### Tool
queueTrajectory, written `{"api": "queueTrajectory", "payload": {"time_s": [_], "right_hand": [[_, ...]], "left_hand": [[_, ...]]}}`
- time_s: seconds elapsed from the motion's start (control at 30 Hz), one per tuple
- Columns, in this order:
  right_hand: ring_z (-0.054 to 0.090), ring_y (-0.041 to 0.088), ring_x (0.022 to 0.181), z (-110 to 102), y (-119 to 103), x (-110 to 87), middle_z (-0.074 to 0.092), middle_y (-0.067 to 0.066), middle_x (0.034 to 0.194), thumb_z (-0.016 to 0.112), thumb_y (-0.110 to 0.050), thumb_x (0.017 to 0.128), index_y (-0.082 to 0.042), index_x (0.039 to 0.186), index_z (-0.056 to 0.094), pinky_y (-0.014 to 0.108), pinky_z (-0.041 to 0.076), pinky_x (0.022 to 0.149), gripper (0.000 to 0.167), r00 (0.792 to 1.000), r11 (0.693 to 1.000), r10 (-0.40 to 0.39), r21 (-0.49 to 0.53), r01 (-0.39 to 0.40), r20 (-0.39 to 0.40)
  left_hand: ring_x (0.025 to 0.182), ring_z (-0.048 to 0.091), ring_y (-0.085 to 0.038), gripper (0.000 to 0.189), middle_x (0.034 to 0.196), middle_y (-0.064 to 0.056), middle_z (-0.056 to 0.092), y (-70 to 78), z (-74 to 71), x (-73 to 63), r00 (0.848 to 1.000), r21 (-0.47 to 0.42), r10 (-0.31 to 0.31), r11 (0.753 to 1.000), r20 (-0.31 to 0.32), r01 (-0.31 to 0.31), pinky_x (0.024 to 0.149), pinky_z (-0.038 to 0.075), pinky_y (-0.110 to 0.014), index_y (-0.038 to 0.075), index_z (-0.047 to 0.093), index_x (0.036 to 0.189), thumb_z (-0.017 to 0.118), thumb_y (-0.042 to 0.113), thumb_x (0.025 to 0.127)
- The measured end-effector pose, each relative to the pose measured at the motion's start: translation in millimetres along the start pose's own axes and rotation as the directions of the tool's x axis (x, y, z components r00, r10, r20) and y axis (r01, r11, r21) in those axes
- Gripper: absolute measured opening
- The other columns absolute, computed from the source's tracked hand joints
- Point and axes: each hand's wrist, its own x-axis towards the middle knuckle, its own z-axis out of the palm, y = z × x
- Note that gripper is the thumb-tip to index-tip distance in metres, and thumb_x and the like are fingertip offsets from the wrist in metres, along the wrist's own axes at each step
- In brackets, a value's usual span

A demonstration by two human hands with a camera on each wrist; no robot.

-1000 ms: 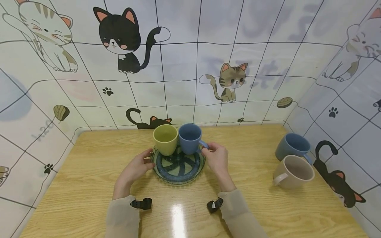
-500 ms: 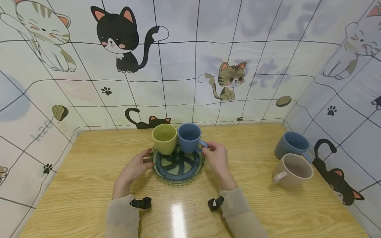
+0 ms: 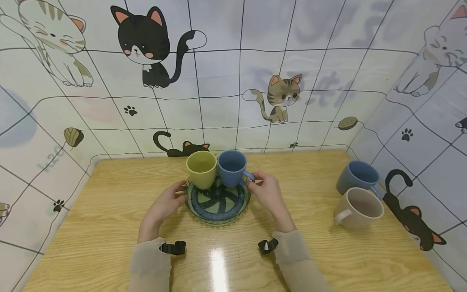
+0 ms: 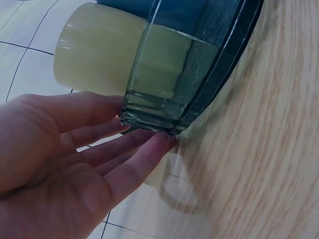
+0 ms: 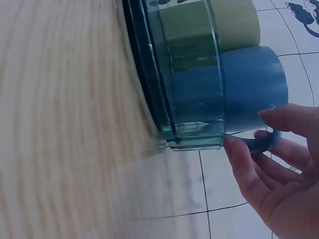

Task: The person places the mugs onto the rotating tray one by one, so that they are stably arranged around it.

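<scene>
A round greenish glass dish (image 3: 220, 215) with a dark blue pattern sits toward the back of the table. Inside it, side by side at the rear, stand a yellow-green cup (image 3: 202, 172) and a blue mug (image 3: 232, 170). My left hand (image 3: 166, 205) holds the dish's left edge; in the left wrist view its fingers (image 4: 144, 157) lie against the glass wall between rim and base. My right hand (image 3: 268, 192) pinches the blue mug's handle (image 5: 261, 143) between thumb and fingers, beside the dish's right rim. The mug stays upright.
At the right of the wooden table (image 3: 109, 211) stand a second blue mug (image 3: 359, 178) and a beige mug (image 3: 358, 207), close together. A cat-patterned wall covering (image 3: 226, 81) rises behind the table's back edge and along both sides.
My right wrist and forearm have shifted slightly to the right, with the fingers still on the mug's handle. The dish, both cups in it and my left hand look nearly unmoved.
</scene>
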Motion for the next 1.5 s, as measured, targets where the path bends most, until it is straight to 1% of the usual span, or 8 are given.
{"api": "queueTrajectory", "payload": {"time_s": [0.3,0.5,0.67,0.87,1.07,1.2,1.33,1.5], "right_hand": [[0.065,0.023,0.089,-11.7,-5.9,-3.4,0.062,0.007,0.124,0.074,-0.02,0.088,-0.013,0.128,0.062,0.034,0.053,0.064,0.043,0.995,0.992,-0.001,-0.125,0.014,0.104],[0.057,0.035,0.111,-17.9,-6.0,-4.2,0.051,0.014,0.14,0.075,-0.023,0.087,-0.012,0.14,0.052,0.046,0.053,0.079,0.058,0.986,0.98,0.011,-0.197,0.022,0.164],[0.05,0.04,0.121,-24.5,-4.9,-5.2,0.046,0.014,0.144,0.073,-0.027,0.089,-0.013,0.144,0.048,0.053,0.048,0.089,0.062,0.983,0.972,0.003,-0.231,0.041,0.185],[0.048,0.041,0.124,-37.3,-2.7,-10.7,0.047,0.014,0.143,0.07,-0.023,0.09,-0.01,0.143,0.048,0.055,0.045,0.094,0.059,0.984,0.968,-0.027,-0.24,0.07,0.178],[0.043,0.04,0.129,-52.5,-1.8,-17.7,0.044,0.014,0.146,0.067,-0.024,0.092,-0.013,0.144,0.046,0.059,0.042,0.096,0.057,0.986,0.968,0.001,-0.246,0.04,0.167],[0.042,0.039,0.13,-62.9,-1.3,-21.0,0.042,0.014,0.147,0.066,-0.025,0.094,-0.013,0.145,0.045,0.059,0.041,0.098,0.056,0.989,0.968,0.007,-0.249,0.03,0.148],[0.043,0.039,0.129,-72.1,-1.4,-24.3,0.042,0.015,0.147,0.065,-0.024,0.095,-0.01,0.144,0.046,0.057,0.041,0.1,0.054,0.992,0.969,-0.015,-0.243,0.046,0.128],[0.044,0.038,0.127,-82.2,0.0,-32.8,0.044,0.016,0.145,0.063,-0.022,0.097,-0.009,0.142,0.049,0.056,0.041,0.1,0.049,0.995,0.975,-0.036,-0.217,0.056,0.092]], "left_hand": [[0.128,0.044,-0.046,0.061,0.147,-0.031,0.035,0.0,-1.2,-1.2,1.0,-0.009,-0.02,1.0,-0.004,0.02,0.098,0.045,-0.054,-0.003,0.025,0.152,0.054,0.006,0.099],[0.128,0.045,-0.044,0.062,0.146,-0.028,0.038,-5.2,-2.0,0.8,1.0,-0.011,-0.026,1.0,-0.006,0.026,0.1,0.044,-0.052,-0.001,0.027,0.152,0.057,0.006,0.097],[0.128,0.046,-0.043,0.064,0.145,-0.027,0.039,-8.8,-2.3,2.7,1.0,-0.026,-0.024,0.999,-0.001,0.024,0.101,0.043,-0.051,-0.002,0.027,0.152,0.059,0.005,0.096],[0.128,0.046,-0.043,0.067,0.146,-0.027,0.039,-7.8,-1.9,2.6,1.0,-0.024,-0.017,1.0,0.01,0.017,0.101,0.044,-0.051,-0.002,0.026,0.152,0.061,0.006,0.095],[0.129,0.044,-0.044,0.07,0.148,-0.028,0.035,-7.2,-3.4,2.0,1.0,-0.053,0.005,0.999,0.025,-0.004,0.102,0.042,-0.052,-0.003,0.024,0.152,0.062,0.006,0.095],[0.134,0.037,-0.045,0.073,0.153,-0.028,0.028,-7.2,-4.2,1.9,0.998,-0.061,0.03,0.998,0.054,-0.026,0.105,0.038,-0.054,-0.005,0.019,0.153,0.062,0.006,0.095],[0.139,0.029,-0.044,0.079,0.157,-0.025,0.02,-7.4,-4.9,2.3,0.997,-0.059,0.028,0.998,0.076,-0.023,0.109,0.032,-0.054,-0.003,0.016,0.154,0.065,0.007,0.093],[0.139,0.026,-0.045,0.086,0.159,-0.025,0.012,-8.1,-5.4,2.3,0.994,-0.088,0.026,0.996,0.109,-0.017,0.11,0.029,-0.055,-0.001,0.01,0.155,0.068,0.009,0.092]]}}
